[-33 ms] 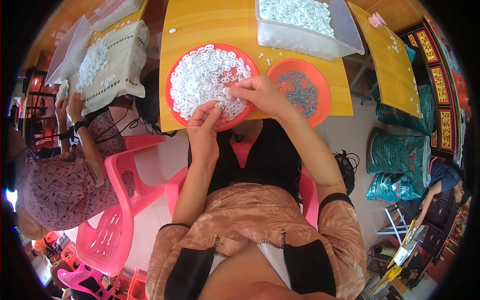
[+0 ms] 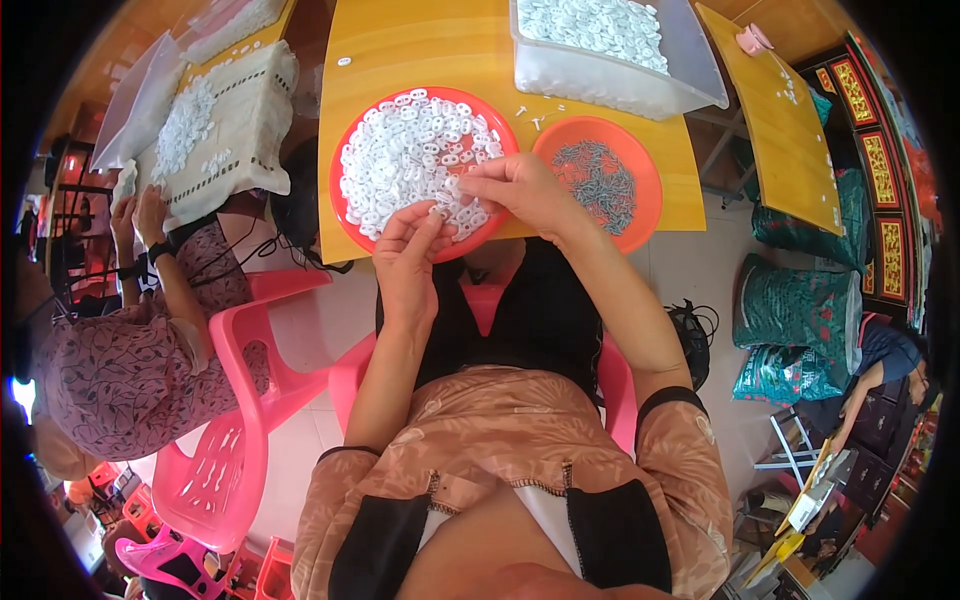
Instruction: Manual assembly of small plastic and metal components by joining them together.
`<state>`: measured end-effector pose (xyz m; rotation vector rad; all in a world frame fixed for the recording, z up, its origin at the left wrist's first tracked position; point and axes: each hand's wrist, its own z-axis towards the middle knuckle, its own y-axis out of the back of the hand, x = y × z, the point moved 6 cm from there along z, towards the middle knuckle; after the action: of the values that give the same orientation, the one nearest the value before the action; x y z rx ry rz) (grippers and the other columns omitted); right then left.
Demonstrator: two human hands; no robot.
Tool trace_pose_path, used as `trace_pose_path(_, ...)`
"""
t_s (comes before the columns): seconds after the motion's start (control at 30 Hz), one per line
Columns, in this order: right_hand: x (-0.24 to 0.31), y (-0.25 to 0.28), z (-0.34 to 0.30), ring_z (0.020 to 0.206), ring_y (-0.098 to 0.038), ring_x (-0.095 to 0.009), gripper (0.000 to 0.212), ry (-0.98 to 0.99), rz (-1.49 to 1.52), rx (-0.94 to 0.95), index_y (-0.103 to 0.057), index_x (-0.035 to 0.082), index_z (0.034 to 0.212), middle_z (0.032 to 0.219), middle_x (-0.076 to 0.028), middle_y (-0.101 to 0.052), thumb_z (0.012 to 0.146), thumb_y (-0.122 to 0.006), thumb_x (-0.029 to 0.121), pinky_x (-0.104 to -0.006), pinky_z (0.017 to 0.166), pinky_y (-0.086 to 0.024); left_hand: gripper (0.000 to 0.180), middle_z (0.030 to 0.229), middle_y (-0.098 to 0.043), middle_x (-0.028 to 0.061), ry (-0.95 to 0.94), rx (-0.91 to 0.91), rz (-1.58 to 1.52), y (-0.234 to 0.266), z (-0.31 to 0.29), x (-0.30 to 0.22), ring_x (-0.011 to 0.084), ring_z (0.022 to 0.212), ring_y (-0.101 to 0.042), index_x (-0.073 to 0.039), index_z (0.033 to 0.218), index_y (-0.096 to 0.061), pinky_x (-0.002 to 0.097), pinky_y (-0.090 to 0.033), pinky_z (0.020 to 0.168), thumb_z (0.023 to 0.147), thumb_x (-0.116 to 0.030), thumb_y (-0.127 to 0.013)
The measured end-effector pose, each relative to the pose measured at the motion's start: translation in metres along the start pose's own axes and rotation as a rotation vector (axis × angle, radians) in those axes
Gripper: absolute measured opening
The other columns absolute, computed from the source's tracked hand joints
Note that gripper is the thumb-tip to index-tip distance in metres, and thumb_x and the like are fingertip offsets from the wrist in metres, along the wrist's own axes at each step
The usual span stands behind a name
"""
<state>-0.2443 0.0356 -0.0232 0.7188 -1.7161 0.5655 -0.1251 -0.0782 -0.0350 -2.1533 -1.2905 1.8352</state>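
Note:
Above the near edge of a red round tray (image 2: 341, 205), my left hand (image 2: 405, 258) pinches a small white plastic piece (image 2: 438, 211) between thumb and forefinger. Just right of it and slightly farther away, my right hand (image 2: 528, 196) has thumb and forefinger pressed together. Whatever those right fingertips hold is too small to make out. A heap of white oval two-holed plastic pieces (image 2: 395, 150) fills most of the tray. To the right, an orange bowl (image 2: 640, 165) holds many small grey nails or screws (image 2: 598, 185).
A clear plastic bin (image 2: 620, 90) of white pieces stands at the table's far right. A few loose nails (image 2: 538, 122) lie before it. At left, another person's hands (image 2: 148, 212) rest by a cloth-covered table with white pieces. A pink chair (image 2: 245, 400) stands between us.

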Motion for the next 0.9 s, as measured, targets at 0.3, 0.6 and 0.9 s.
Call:
trace_pose_path(0.3,0.007,-0.013,-0.018,0.06,-0.051,-0.005,0.019,-0.01,0.148,0.035,-0.068,0.001,0.083,0.064,0.002,-0.057,0.083,-0.066,0.02,-0.019,0.056,-0.04,0.015,0.088,-0.064,0.0068,-0.079,-0.002,-0.039,0.0,-0.004,-0.005,0.0136,0.077,-0.063,0.0,0.101,-0.059,0.0234,-0.05,0.071,0.086,-0.003,-0.06)
trace_pose_path(0.6,0.012,-0.014,-0.023,0.061,-0.052,-0.004,0.019,0.022,0.138,-0.016,-0.068,0.001,0.086,0.065,0.002,-0.058,0.084,-0.066,0.019,-0.0185,0.057,-0.041,0.015,0.085,-0.064,0.0076,-0.108,0.025,0.039,0.001,-0.006,-0.008,0.0135,0.074,-0.063,0.002,0.1,-0.059,0.023,-0.05,0.071,0.086,-0.001,-0.059)
trace_pose_path(0.9,0.012,-0.017,-0.026,0.063,-0.052,-0.004,0.016,0.011,0.152,-0.028,-0.068,0.001,0.088,0.068,0.002,-0.059,0.084,-0.065,0.016,-0.0179,0.057,-0.042,0.014,0.086,-0.064,0.0075,-0.205,0.037,0.164,-0.005,-0.007,-0.013,0.0127,0.073,-0.063,0.001,0.099,-0.058,0.0223,-0.051,0.069,0.086,-0.002,-0.06)
